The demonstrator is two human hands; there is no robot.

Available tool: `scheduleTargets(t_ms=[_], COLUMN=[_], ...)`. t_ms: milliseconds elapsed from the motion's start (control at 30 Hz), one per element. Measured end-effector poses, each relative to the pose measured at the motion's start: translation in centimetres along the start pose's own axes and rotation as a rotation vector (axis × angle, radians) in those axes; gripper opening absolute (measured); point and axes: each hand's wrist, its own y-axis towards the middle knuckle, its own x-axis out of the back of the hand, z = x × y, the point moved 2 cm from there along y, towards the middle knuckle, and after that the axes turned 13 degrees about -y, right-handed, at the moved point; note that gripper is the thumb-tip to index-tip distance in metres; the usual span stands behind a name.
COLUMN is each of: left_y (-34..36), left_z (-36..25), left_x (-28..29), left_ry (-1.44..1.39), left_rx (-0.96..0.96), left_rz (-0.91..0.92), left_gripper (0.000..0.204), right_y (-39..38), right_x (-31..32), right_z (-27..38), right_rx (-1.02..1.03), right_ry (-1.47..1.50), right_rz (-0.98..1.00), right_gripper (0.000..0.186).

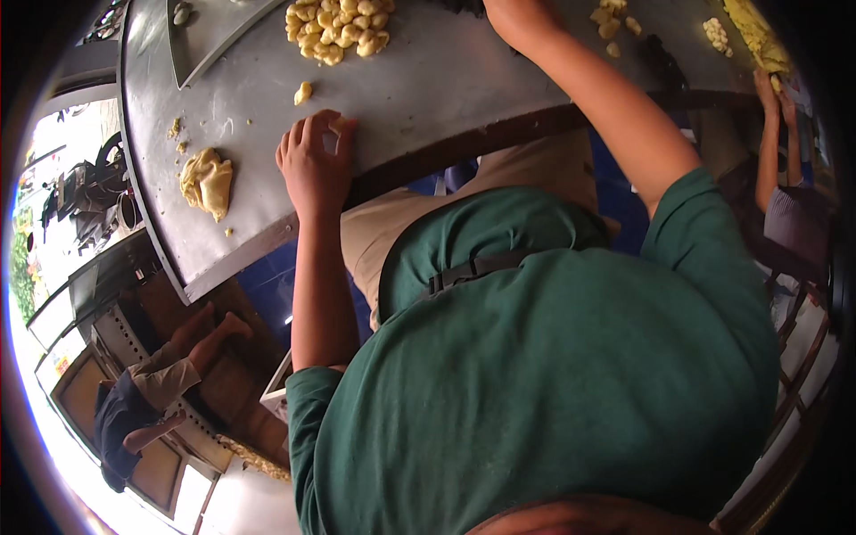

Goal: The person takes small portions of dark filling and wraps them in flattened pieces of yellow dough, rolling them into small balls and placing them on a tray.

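My left hand point(316, 160) rests at the near edge of the metal table, fingers curled. Its thumb and forefinger are bent toward each other around something small and pale that I cannot make out. Just beyond its fingertips lies a single small lump of yellow dough point(303, 93). A heap of dough lumps point(339, 27) sits farther back, and a bigger, smooth piece of dough point(207, 183) lies to the left. My right hand point(524, 25) reaches to the top of the view beside a dark object point(462, 4); its fingers are cut off or hidden.
Metal strips point(218, 58) form an angle at the table's back left. More dough pieces point(610, 20) and a dark lump point(662, 62) lie to the right. Another person's hands point(774, 94) touch a yellow mass point(756, 36) at far right. A person point(147, 401) sits at lower left.
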Motion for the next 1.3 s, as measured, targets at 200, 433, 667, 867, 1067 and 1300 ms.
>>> scheduleTargets(t_ms=[200,433,667,867,1067,1300], left_y=[-0.3,-0.5,0.0,0.3,1.0,-1.6], left_z=[0.5,0.4,-0.8,-0.4,-0.3,1.0], left_x=[-0.1,0.7,0.9,0.8,1.1,0.8], left_ry=[-0.047,-0.069,-0.106,-0.118,-0.125,-0.023], left_rx=[0.008,0.07,0.064,0.047,-0.003,0.036], left_rz=[-0.039,0.007,0.0,0.0,-0.016,0.1], left_gripper=[0.021,0.021,0.021,0.02,0.017,0.026], right_y=[-2.4,-9.4,-8.9,-1.5,-2.8,-5.1], right_x=[2.8,0.1,2.2,-0.6,-0.2,-3.3], right_z=[-2.4,-0.9,1.0,1.2,1.8,1.9], right_rx=[0.068,-0.18,0.081,0.008,-0.036,0.021], right_ry=[0.229,0.371,0.401,0.26,0.31,0.473], right_rz=[-0.049,-0.114,0.02,-0.197,-0.089,-0.201], right_gripper=[0.012,0.034,0.032,0.037,0.034,0.025])
